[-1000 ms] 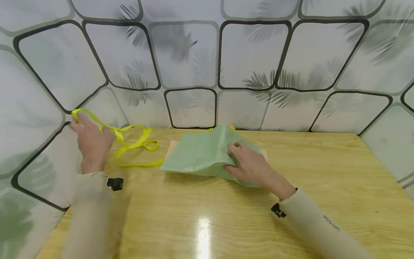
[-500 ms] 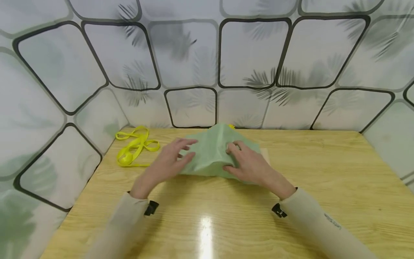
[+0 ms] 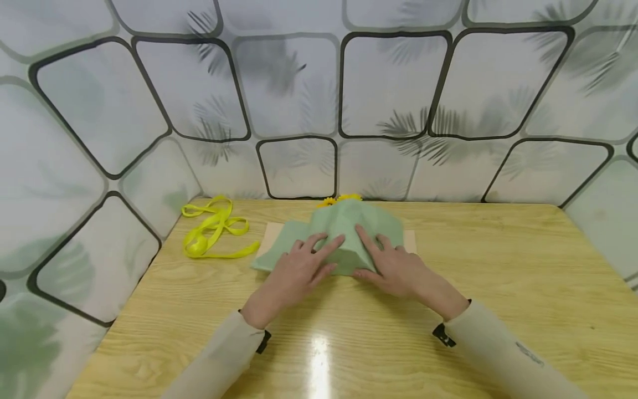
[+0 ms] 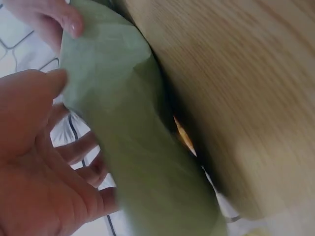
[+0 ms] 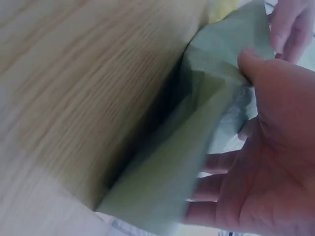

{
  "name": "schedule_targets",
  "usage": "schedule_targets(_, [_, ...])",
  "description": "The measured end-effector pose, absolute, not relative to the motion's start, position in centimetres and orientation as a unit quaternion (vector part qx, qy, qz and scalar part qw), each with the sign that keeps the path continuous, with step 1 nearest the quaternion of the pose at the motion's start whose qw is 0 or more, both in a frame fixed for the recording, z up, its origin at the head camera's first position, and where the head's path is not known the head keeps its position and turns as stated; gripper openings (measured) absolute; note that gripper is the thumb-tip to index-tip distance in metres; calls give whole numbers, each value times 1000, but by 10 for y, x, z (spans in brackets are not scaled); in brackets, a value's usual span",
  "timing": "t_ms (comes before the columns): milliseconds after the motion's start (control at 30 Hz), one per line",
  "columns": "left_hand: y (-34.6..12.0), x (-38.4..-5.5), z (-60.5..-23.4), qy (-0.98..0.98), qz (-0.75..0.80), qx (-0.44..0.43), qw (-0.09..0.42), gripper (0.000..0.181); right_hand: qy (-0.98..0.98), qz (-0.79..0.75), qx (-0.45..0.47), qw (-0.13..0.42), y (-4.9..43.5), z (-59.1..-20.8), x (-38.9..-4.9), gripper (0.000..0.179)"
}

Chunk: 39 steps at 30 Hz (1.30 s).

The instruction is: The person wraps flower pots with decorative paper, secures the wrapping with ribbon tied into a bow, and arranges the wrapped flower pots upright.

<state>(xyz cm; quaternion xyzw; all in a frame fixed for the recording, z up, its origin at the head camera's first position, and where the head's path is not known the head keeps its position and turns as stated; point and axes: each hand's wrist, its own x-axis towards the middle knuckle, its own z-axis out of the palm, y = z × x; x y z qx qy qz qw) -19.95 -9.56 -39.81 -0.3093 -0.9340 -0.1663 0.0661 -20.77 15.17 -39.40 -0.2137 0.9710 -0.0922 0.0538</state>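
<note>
A sheet of pale green wrapping paper (image 3: 349, 221) lies folded and creased at the back middle of the table, raised along its centre. Yellow flowers (image 3: 349, 197) poke out past its far edge; whatever else is under the paper is hidden. My left hand (image 3: 299, 266) rests on the paper's near left part with fingers spread. On the near right part my right hand (image 3: 399, 269) presses with its forefinger stretched out. In the right wrist view, the thumb of the right hand (image 5: 285, 128) touches the paper edge while the other fingers reach over its far side.
A loose yellow ribbon (image 3: 214, 224) lies in loops at the left, one end near the paper. Light brown paper or card (image 3: 410, 241) shows under the green sheet. A patterned curtain (image 3: 294, 83) stands behind the wooden table (image 3: 498, 266).
My left hand has left the ribbon at the far left and come right onto the paper. The right hand's forefinger has straightened. More of the flowers shows at the far edge.
</note>
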Motion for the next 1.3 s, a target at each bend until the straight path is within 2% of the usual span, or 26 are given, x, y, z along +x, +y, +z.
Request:
schedule_targets(133, [-97, -199, -397, -938, -182, -289, 56, 57, 971, -62, -232, -8, 153, -392, -205, 99])
schedule_targets(233, [-97, -198, -396, -938, -188, -284, 57, 55, 959, -79, -267, -50, 147, -389, -206, 97])
schedule_targets(300, [-97, -197, -394, -939, -197, -276, 59, 53, 952, -101, -286, -44, 140, -388, -208, 92])
schedule_targets(367, [-98, -197, -393, -945, -203, -241, 81, 52, 948, -118, -295, -25, 134, -388, -210, 85])
schedule_targets(433, [-103, -198, -389, -958, -199, -176, 110, 54, 946, -126, -297, -16, 130, -391, -213, 81])
schedule_targets(500, [-112, -199, -384, -973, -182, -84, 112, 60, 946, -132, -297, -15, 128, -392, -214, 78])
schedule_targets(533, [-118, -199, -382, -980, -168, -41, 94, 65, 945, -134, -298, -20, 128, -393, -214, 78])
schedule_targets(600, [-130, -199, -377, -989, -143, 18, 19, 76, 942, -139, -305, -34, 128, -394, -215, 76])
schedule_targets(667, [-140, -199, -376, -988, -134, 39, -66, 83, 940, -141, -308, -41, 129, -395, -214, 74])
schedule_targets(733, [-147, -201, -378, -981, -148, 31, -120, 85, 939, -140, -309, -50, 129, -395, -214, 72])
schedule_targets(800, [-153, -204, -385, -974, -182, 16, -132, 75, 940, -133, -309, -58, 129, -395, -214, 72])
schedule_targets(933, [-167, -213, -395, -963, -246, -5, -112, 35, 944, -112, -301, -77, 129, -396, -214, 73])
schedule_targets(1000, [-174, -216, -396, -958, -271, -7, -94, 29, 946, -103, -295, -88, 130, -396, -214, 73])
schedule_targets(1167, [-180, -216, -388, -948, -312, 8, -68, 50, 949, -102, -280, -100, 134, -398, -213, 73])
schedule_targets(1300, [-182, -212, -383, -937, -328, 24, -118, 75, 945, -104, -286, -117, 136, -399, -215, 77])
